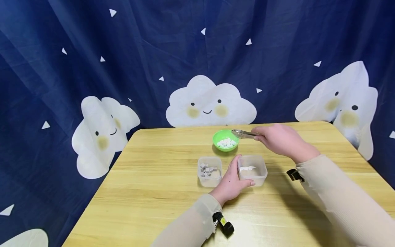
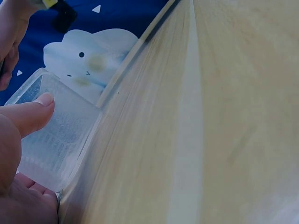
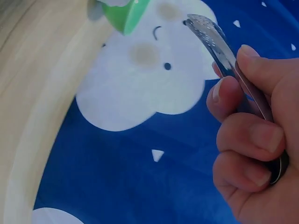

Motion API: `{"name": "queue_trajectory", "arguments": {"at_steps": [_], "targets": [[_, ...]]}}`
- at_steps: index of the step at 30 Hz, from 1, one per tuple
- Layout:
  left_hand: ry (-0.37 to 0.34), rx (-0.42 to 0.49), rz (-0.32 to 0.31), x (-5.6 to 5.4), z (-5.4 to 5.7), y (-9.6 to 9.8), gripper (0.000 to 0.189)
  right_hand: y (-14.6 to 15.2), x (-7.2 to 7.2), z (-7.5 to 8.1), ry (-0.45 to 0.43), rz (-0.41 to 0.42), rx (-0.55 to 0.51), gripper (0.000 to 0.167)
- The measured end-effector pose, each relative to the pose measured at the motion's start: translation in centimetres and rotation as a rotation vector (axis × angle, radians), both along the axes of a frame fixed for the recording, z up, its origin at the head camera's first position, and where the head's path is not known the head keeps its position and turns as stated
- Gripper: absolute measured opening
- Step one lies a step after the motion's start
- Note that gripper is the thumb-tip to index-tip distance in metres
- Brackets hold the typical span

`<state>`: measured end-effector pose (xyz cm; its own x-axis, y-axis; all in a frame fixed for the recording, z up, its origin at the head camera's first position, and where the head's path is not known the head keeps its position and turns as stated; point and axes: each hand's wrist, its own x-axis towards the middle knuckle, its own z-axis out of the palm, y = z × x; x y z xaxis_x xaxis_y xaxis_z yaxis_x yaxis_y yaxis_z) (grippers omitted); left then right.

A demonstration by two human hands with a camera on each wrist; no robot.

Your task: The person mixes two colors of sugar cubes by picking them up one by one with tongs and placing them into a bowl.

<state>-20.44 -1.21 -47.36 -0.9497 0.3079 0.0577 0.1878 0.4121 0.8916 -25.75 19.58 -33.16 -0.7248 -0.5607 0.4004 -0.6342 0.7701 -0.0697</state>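
Observation:
Metal tongs [image 1: 243, 134] are gripped in my right hand [image 1: 279, 140], their perforated tips just over the right rim of a green bowl [image 1: 217, 145]. White chunks [image 1: 226, 143] lie inside that bowl. In the right wrist view, curled fingers wrap the tongs [image 3: 212, 44], and nothing shows between the tips. With thumb and fingers, my left hand [image 1: 231, 183] holds the near left side of a clear plastic container [image 1: 260, 176] on the table. A few white pieces [image 1: 247, 168] rest in it. The left wrist view shows the thumb against the container wall [image 2: 60, 140].
Left of my left hand stands a second clear container [image 1: 210, 181] with several grey cubes [image 1: 207, 170]. All of it is on a light wooden table [image 1: 148, 192]. Behind the table hangs a dark blue curtain [image 1: 148, 44] with cloud prints.

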Motion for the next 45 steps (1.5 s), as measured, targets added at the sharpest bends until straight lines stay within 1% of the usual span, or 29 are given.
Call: {"name": "queue_trajectory", "arguments": {"at_steps": [6, 11, 16, 22, 26, 31, 34, 37, 41, 43, 45], "targets": [[-0.022, 0.009, -0.001, 0.1, 0.1, -0.1, 0.106, -0.4, -2.0, -1.2, -0.078, -0.041, 0.005, 0.018], [-0.014, 0.002, -0.001, 0.2, 0.1, -0.1, 0.105, -1.0, -3.3, -2.1, -0.098, -0.064, 0.011, 0.019], [-0.01, 0.002, -0.001, 0.2, 0.2, -0.1, 0.105, -1.6, -4.0, -2.5, -0.115, -0.084, 0.017, 0.019], [-0.007, 0.002, 0.007, 0.2, 0.2, 0.0, 0.105, -1.9, -4.4, -2.8, -0.169, -0.11, 0.025, 0.024], [-0.008, 0.004, 0.007, 0.2, 0.1, 0.0, 0.105, -1.7, -4.1, -2.8, -0.16, -0.111, 0.01, 0.024], [0.002, 0.001, 0.01, 0.1, 0.0, 0.0, 0.106, -1.3, -3.2, -2.4, -0.141, -0.095, -0.019, 0.02], [0.008, -0.013, 0.018, 0.2, 0.1, 0.2, 0.108, -0.9, -2.6, -2.2, -0.141, -0.096, -0.022, 0.023], [0.008, -0.044, 0.034, 0.2, 0.4, 0.3, 0.114, -0.5, -2.1, -2.0, -0.154, -0.109, -0.018, 0.031], [0.02, -0.107, 0.05, 0.4, 1.3, 0.3, 0.124, -0.3, -1.3, -1.6, -0.184, -0.124, -0.015, 0.036], [0.04, -0.118, 0.04, 0.6, 2.1, 0.2, 0.125, -0.3, -0.9, -1.4, -0.192, -0.127, -0.015, 0.038], [0.059, -0.108, 0.024, 1.0, 3.2, 0.0, 0.122, -0.3, -0.5, -1.1, -0.202, -0.132, -0.024, 0.038]]}}
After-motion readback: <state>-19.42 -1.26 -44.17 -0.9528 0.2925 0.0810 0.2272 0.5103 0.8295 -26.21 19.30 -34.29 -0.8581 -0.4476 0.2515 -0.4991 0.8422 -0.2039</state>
